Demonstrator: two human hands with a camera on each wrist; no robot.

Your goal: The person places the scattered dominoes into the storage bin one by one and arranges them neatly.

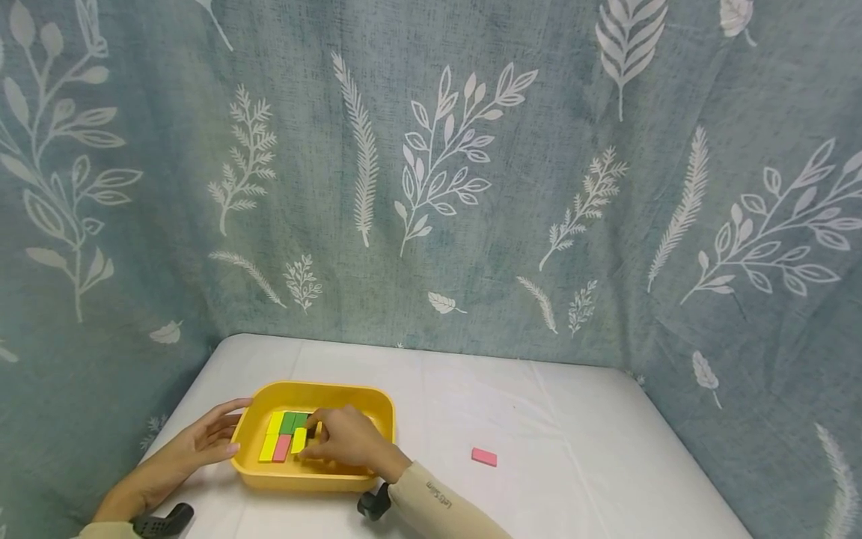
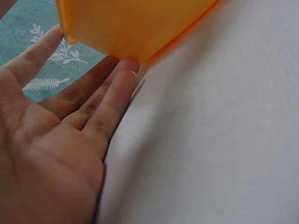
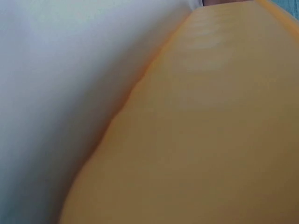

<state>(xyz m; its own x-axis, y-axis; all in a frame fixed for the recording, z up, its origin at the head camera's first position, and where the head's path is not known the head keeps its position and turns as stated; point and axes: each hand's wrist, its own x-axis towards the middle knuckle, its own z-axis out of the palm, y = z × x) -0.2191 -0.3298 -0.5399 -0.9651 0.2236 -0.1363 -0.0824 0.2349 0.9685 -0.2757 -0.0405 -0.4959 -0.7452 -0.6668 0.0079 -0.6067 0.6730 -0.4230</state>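
Observation:
A yellow plastic tray (image 1: 306,483) sits on the white table, holding flat rectangular blocks laid side by side. Among them are two yellow blocks (image 1: 267,448), a pink block (image 1: 281,448) and green blocks (image 1: 288,423). My right hand (image 1: 350,438) reaches into the tray and pinches a yellow block (image 1: 299,440) beside the pink one. Something dark shows under its fingers, partly hidden. At the tray's left end, my left hand (image 1: 209,438) touches the outer wall with extended fingers; in the left wrist view, fingertips (image 2: 124,81) rest against that wall (image 2: 126,32).
A lone pink block (image 1: 484,457) lies on the white table (image 1: 539,419), right of the tray. Blue-green curtain (image 1: 431,284) with white leaf prints hangs behind the table and at both sides. Only the tray's outer wall (image 3: 196,130) and white cloth fill most of the right wrist view.

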